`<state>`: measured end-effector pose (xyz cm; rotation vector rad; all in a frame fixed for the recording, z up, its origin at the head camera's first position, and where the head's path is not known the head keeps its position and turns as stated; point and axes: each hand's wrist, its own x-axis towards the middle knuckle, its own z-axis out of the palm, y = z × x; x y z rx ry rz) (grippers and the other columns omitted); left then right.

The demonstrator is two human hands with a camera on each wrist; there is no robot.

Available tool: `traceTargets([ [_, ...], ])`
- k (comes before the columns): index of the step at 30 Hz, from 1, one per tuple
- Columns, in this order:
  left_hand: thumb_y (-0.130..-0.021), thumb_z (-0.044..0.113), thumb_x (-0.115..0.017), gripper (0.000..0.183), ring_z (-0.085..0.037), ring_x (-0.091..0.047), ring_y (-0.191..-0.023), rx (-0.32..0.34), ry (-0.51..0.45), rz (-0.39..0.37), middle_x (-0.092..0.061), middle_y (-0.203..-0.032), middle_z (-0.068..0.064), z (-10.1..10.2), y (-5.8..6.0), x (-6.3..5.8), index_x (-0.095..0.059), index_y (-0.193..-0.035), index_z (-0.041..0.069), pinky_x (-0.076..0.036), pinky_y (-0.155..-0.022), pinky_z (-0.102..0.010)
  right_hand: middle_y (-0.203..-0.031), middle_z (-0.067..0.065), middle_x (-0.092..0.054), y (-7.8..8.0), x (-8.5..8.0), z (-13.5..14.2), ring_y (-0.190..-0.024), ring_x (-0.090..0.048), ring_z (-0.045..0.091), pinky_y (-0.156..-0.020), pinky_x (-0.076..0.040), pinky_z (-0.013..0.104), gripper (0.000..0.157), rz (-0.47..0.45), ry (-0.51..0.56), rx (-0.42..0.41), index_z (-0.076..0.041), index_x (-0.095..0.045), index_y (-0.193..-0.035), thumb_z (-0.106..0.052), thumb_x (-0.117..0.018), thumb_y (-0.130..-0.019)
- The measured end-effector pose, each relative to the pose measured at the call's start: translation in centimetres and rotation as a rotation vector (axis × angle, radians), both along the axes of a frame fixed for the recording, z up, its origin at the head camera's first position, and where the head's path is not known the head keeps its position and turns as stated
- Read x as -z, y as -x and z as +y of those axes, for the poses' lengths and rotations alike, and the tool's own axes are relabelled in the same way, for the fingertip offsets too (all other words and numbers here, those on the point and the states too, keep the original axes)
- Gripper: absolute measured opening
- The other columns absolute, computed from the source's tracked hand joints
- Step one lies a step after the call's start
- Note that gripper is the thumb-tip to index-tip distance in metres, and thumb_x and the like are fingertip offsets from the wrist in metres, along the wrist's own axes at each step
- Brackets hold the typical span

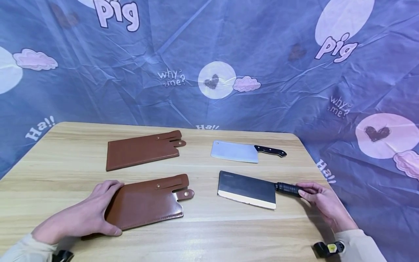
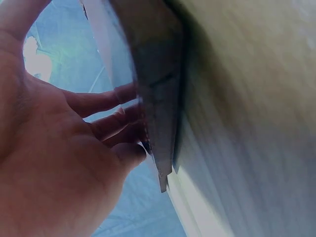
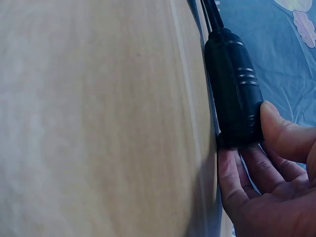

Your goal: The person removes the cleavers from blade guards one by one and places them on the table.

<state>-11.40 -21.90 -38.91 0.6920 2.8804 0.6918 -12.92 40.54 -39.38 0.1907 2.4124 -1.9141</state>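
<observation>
A brown leather knife sheath (image 1: 147,203) lies near the front left of the table, its snap strap pointing right. My left hand (image 1: 88,209) spans the sheath's left end, thumb at the near edge and fingers at the far edge. Seen from the left wrist, the fingers (image 2: 106,121) bend against the sheath (image 2: 158,84); their tips are partly hidden. To the right lies a dark-bladed cleaver (image 1: 247,189) with a bright cutting edge facing me. My right hand (image 1: 322,203) pinches the end of its black handle (image 3: 234,89), thumb on one side and fingers on the other.
Behind these lie a second brown sheath (image 1: 140,151) and a silver cleaver (image 1: 234,151) with a black riveted handle. The wooden table (image 1: 203,236) ends at a blue printed cloth (image 1: 131,91) hanging behind it and along the right.
</observation>
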Motion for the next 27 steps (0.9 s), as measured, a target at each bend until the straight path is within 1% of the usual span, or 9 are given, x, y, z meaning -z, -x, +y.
traceTargets([
  [1, -0.05, 0.065, -0.073, 0.114, -0.025, -0.028, -0.115, -0.001, 0.002, 0.004, -0.027, -0.128, -0.011, 0.0, 0.0, 0.0, -0.03, -0.132, 0.0, -0.036, -0.084, -0.046, -0.092, -0.008, -0.063, 0.0, 0.0, 0.0, -0.08, -0.054, 0.004, -0.064, -0.041, 0.017, 0.024, 0.003, 0.011, -0.006, -0.003, -0.063, -0.106, -0.003, -0.063, -0.081],
  [4, -0.05, 0.065, -0.073, 0.114, -0.026, -0.028, -0.116, 0.0, 0.004, 0.001, -0.027, -0.129, -0.011, 0.0, -0.1, 0.1, -0.029, -0.132, 0.0, -0.036, -0.084, -0.046, -0.092, -0.006, -0.063, 0.1, 0.1, 0.1, -0.08, -0.054, 0.004, -0.065, -0.042, 0.017, 0.024, 0.011, 0.029, -0.019, -0.001, -0.063, -0.106, -0.001, -0.061, -0.082],
  [8, -0.049, 0.065, -0.073, 0.114, -0.027, -0.028, -0.116, -0.004, 0.005, -0.002, -0.027, -0.129, -0.011, 0.1, -0.1, 0.1, -0.029, -0.133, 0.001, -0.036, -0.085, -0.046, -0.092, -0.005, -0.064, 0.0, 0.1, 0.2, -0.08, -0.055, 0.005, -0.065, -0.042, 0.017, 0.024, 0.015, 0.035, -0.036, 0.0, -0.061, -0.107, 0.001, -0.06, -0.083],
  [14, -0.047, 0.068, -0.072, 0.116, -0.03, -0.03, -0.115, 0.005, -0.001, 0.019, -0.029, -0.128, -0.013, 0.1, 0.2, 0.2, -0.03, -0.132, 0.001, -0.036, -0.084, -0.049, -0.094, -0.005, -0.064, 0.1, 0.2, 0.5, -0.081, -0.057, 0.006, -0.065, -0.043, 0.018, 0.025, 0.021, 0.03, -0.052, 0.0, -0.061, -0.108, -0.002, -0.059, -0.084],
  [18, -0.049, 0.069, -0.07, 0.118, -0.031, -0.027, -0.117, 0.013, -0.001, 0.01, -0.026, -0.132, -0.014, 0.2, 0.2, 0.1, -0.028, -0.134, 0.0, -0.035, -0.085, -0.049, -0.097, -0.007, -0.062, 0.3, 0.0, 0.7, -0.083, -0.055, 0.005, -0.068, -0.044, 0.019, 0.026, -0.014, -0.032, -0.072, 0.0, -0.06, -0.11, -0.007, -0.059, -0.085],
  [21, -0.052, 0.068, -0.069, 0.119, -0.033, -0.021, -0.121, 0.018, -0.017, 0.013, -0.016, -0.14, -0.014, 0.2, 0.2, -0.1, -0.022, -0.138, -0.001, -0.034, -0.085, -0.049, -0.101, -0.003, -0.058, 0.7, -0.9, 0.7, -0.087, -0.054, 0.006, -0.073, -0.046, 0.024, 0.035, -0.068, -0.104, -0.128, 0.007, -0.052, -0.115, -0.014, -0.056, -0.088],
  [23, -0.055, 0.066, -0.069, 0.118, -0.034, -0.017, -0.124, 0.011, -0.037, 0.03, -0.007, -0.145, -0.01, 0.2, 0.3, -0.4, -0.02, -0.139, 0.0, -0.033, -0.086, -0.051, -0.106, 0.002, -0.056, 1.1, -1.9, 0.5, -0.09, -0.054, 0.008, -0.075, -0.048, 0.029, 0.042, -0.101, -0.161, -0.164, 0.012, -0.047, -0.118, -0.02, -0.052, -0.091],
  [25, -0.059, 0.063, -0.069, 0.113, -0.035, -0.014, -0.125, -0.004, -0.058, 0.055, -0.002, -0.146, -0.008, 0.3, 0.7, -0.8, -0.02, -0.14, 0.0, -0.033, -0.085, -0.054, -0.11, 0.01, -0.054, 1.4, -2.9, 0.1, -0.092, -0.054, 0.012, -0.077, -0.047, 0.035, 0.049, -0.122, -0.266, -0.188, 0.013, -0.045, -0.12, -0.027, -0.049, -0.092],
  [27, -0.064, 0.06, -0.068, 0.108, -0.036, -0.012, -0.127, -0.031, -0.061, 0.073, 0.0, -0.147, -0.006, 0.4, 1.3, -1.3, -0.018, -0.141, 0.002, -0.031, -0.086, -0.057, -0.113, 0.018, -0.053, 1.9, -3.9, -0.2, -0.094, -0.055, 0.02, -0.077, -0.047, 0.038, 0.052, -0.111, -0.375, -0.195, 0.013, -0.044, -0.12, -0.031, -0.047, -0.093],
])
